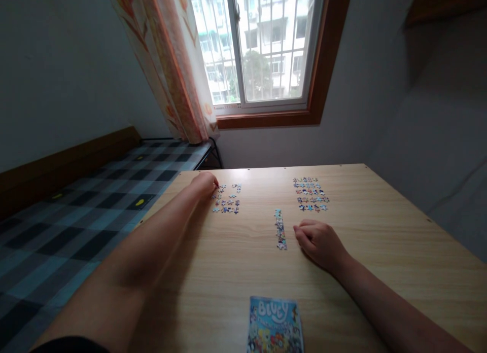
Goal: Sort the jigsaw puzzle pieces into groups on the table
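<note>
My left hand point(205, 184) reaches far across the table, its fingers bent together at the upper left corner of a group of loose jigsaw puzzle pieces point(230, 203). Whatever lies between those fingertips is too small to make out. Closer to me, my right hand point(319, 241) rests on the tabletop with its fingers curled into a loose fist; the inside of it is hidden. Just left of that hand lies a narrow upright strip of joined puzzle pieces point(280, 228). Beyond it, a second group of loose pieces point(310, 193) is laid out in rows.
A blue packet marked "BLUEY" point(274, 325) lies at the near edge of the wooden table point(228, 267). To the left stands a bed with a checked cover point(95, 190). A curtain point(167, 64) hangs beside the barred window point(266, 48) behind the table.
</note>
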The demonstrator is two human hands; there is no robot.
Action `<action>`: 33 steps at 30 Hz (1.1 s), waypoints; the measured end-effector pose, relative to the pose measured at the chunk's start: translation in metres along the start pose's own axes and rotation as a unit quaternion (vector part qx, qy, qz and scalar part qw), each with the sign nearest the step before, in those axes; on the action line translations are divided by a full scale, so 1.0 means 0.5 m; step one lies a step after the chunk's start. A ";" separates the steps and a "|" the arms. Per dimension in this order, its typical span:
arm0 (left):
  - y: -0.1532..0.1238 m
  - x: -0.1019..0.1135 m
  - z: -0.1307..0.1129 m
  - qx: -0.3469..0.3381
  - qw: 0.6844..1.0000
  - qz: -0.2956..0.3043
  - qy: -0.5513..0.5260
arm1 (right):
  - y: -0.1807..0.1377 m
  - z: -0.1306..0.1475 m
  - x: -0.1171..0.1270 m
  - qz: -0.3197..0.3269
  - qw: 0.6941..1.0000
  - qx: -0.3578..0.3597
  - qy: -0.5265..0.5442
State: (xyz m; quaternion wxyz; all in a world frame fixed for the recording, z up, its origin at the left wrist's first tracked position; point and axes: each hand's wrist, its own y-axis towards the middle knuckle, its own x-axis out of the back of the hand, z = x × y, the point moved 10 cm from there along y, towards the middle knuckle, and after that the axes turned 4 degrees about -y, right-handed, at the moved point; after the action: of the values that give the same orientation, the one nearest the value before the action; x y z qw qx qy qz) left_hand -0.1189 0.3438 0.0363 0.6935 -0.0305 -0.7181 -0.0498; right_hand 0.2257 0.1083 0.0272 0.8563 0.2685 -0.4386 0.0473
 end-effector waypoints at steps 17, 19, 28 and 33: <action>0.002 0.033 0.000 0.038 0.998 0.025 -0.041 | 0.003 -0.002 -0.001 0.001 1.000 -0.003 0.006; -0.006 0.067 0.002 0.035 0.998 0.007 -0.058 | 0.002 -0.007 -0.001 -0.003 1.000 -0.008 0.016; -0.159 0.207 -0.072 -0.030 0.915 -0.106 -0.389 | 0.005 -0.016 -0.001 -0.018 0.999 -0.013 0.036; -0.299 0.103 -0.285 -0.141 0.900 -0.010 -0.412 | 0.007 -0.017 0.006 -0.018 0.999 -0.016 0.024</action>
State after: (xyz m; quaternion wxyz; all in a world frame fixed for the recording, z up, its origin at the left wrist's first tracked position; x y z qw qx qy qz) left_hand 0.0040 0.1777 0.0880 0.3238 -0.1381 -0.9254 -0.1402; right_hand 0.2327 0.1151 0.0268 0.8713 0.2617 -0.4140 0.0314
